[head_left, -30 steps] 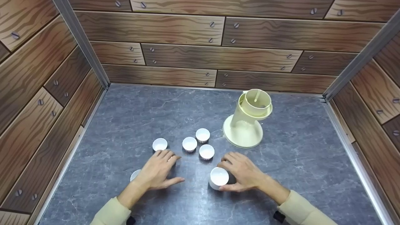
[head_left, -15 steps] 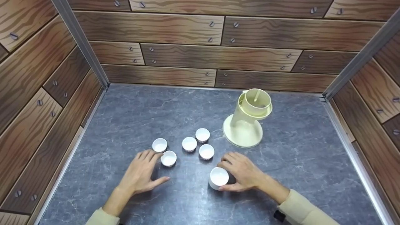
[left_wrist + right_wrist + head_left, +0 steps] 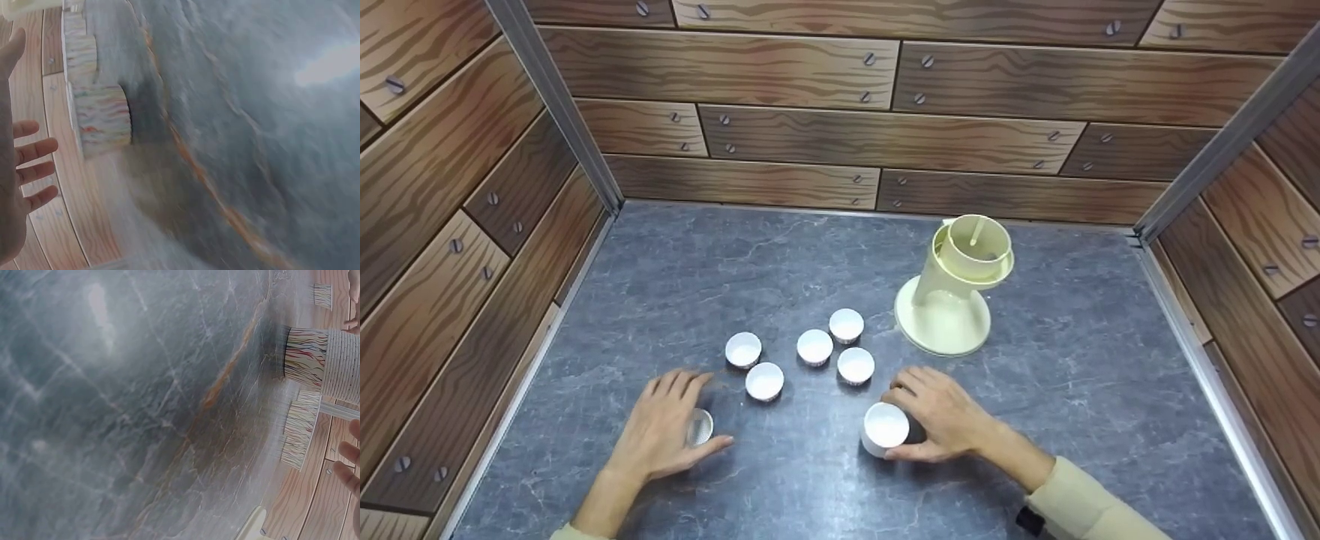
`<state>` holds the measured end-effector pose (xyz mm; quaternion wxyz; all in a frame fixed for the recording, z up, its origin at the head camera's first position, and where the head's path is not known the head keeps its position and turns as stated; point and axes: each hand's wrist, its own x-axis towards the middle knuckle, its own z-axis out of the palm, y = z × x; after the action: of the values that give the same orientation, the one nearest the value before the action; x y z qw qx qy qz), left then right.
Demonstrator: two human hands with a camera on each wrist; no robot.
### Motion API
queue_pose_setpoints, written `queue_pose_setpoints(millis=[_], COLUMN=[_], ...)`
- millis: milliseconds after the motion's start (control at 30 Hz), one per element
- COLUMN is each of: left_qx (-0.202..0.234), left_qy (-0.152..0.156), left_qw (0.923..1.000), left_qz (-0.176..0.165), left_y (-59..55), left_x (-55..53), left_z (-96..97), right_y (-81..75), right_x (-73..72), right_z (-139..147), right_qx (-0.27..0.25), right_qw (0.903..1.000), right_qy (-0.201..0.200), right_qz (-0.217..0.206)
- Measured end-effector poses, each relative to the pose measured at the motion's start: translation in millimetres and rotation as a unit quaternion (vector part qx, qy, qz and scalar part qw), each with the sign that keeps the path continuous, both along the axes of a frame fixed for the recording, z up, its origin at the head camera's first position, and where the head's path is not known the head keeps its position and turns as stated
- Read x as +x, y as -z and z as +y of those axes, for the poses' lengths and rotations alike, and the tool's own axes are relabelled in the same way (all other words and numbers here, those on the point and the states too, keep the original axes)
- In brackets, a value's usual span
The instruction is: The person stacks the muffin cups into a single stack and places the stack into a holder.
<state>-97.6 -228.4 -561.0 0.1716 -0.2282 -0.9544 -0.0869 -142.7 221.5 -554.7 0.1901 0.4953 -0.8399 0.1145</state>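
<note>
My left hand (image 3: 660,427) spreads over a lone ribbed paper baking cup (image 3: 701,427), white inside, which shows between its fingers and thumb. In the left wrist view the fingers (image 3: 39,149) are parted, and a baking cup (image 3: 104,118) with a streaky coloured side stands beyond them. With fingers behind and thumb in front, my right hand (image 3: 937,420) holds a taller stack of white baking cups (image 3: 886,427). The right wrist view shows this stack's ribbed white layers (image 3: 343,365) above a coloured, streaked side.
Ahead of the left hand stand two baking cups (image 3: 765,382) close together. Three more cups (image 3: 814,348) form a cluster right of them. A pale yellow plastic stand (image 3: 945,322) with a round base and cylindrical top is at the back right. Wood-patterned walls (image 3: 780,135) enclose the table.
My left hand has left a baking cup beside the back-left one and moved left and nearer, over the lone cup. The right hand and its stack have stayed in place.
</note>
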Motion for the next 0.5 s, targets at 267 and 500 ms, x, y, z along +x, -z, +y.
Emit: queue_pose_setpoints(millis=[267,500], left_qx=[0.011,0.006], left_qy=[-0.051,-0.068], left_qw=[0.9976,0.9960], left_qz=[-0.047,-0.058], left_y=[8.6,13.5], left_x=[11.3,16.4], left_z=[-16.7,-24.4], right_y=[-0.3,-0.6], right_x=[0.7,0.0], right_z=[0.0,0.3], right_qx=[0.000,-0.002], right_qw=[1.0000,1.0000], right_qy=[0.000,-0.001], right_qz=[-0.005,-0.004])
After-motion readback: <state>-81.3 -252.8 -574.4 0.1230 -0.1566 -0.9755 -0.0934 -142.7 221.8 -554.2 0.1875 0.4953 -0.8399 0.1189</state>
